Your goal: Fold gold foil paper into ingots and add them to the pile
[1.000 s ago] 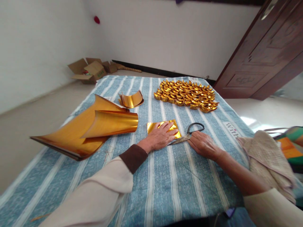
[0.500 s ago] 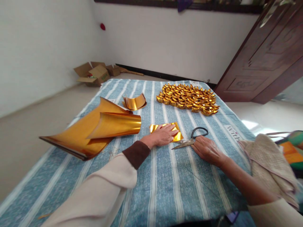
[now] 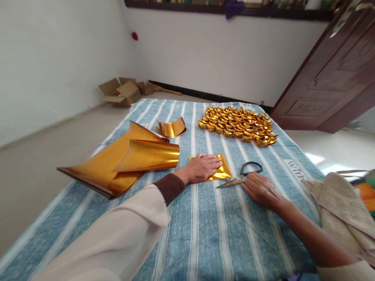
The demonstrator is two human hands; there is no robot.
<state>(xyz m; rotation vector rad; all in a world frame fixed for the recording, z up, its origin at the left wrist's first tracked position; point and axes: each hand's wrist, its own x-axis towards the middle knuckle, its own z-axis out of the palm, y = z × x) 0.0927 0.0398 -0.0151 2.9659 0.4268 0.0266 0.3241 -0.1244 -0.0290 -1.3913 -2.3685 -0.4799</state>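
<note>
My left hand (image 3: 204,168) lies flat, fingers extended, on a small piece of shiny gold foil paper (image 3: 225,170). The palm covers the paper's middle, and gold shows at its right side and upper left corner. In my right hand (image 3: 263,190) is a pair of scissors (image 3: 232,181) with worn metal blades and a black looped handle (image 3: 252,162). Its blades rest low over the cloth, pointing left, close to the paper's lower right edge. The fingers wrapped round the near handle are partly hidden.
Large curled gold sheets (image 3: 99,168) lie at the left, with a smaller curved stack (image 3: 172,128) behind. Rows of folded gold ingot shapes (image 3: 238,124) fill the back right. A striped cloth (image 3: 178,234) covers the table. A beige towel (image 3: 341,210) sits at the right edge.
The view has shifted slightly, moving the scene rightward. My left hand has slid a little left on the paper, its fingers closer together. My right hand still holds the scissors beside it.
</note>
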